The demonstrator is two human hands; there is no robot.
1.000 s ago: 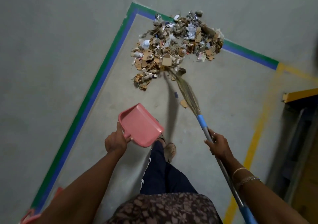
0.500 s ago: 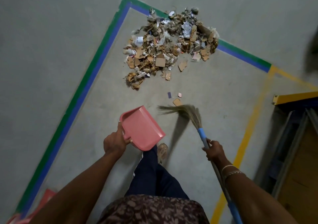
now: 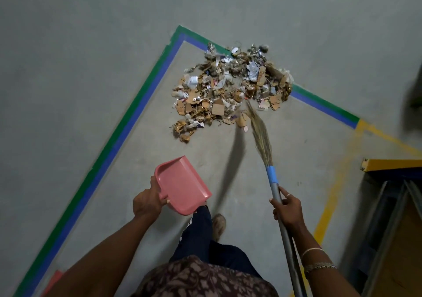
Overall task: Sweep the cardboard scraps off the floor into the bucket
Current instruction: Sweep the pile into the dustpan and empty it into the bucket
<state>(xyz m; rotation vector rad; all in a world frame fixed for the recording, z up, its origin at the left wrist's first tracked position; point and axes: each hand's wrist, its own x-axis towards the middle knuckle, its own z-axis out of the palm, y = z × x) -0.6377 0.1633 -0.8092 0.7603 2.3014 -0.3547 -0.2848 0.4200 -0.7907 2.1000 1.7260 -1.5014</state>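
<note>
Down on the grey floor (image 3: 68, 91), the heap of cardboard scraps (image 3: 230, 91) lies in the corner of the green and blue tape lines (image 3: 127, 118). Gripping the grey handle, the right hand (image 3: 286, 210) holds the broom (image 3: 272, 178), whose bristle tips touch the heap's near edge. Nearer the person, the left hand (image 3: 146, 203) holds the pink dustpan (image 3: 182, 184) off the floor, fingers curled round its handle.

Grey concrete floor (image 3: 80, 79) with green-blue tape lines (image 3: 127, 123), heaped cardboard scraps (image 3: 228, 91), broom bristles (image 3: 259, 130).
</note>
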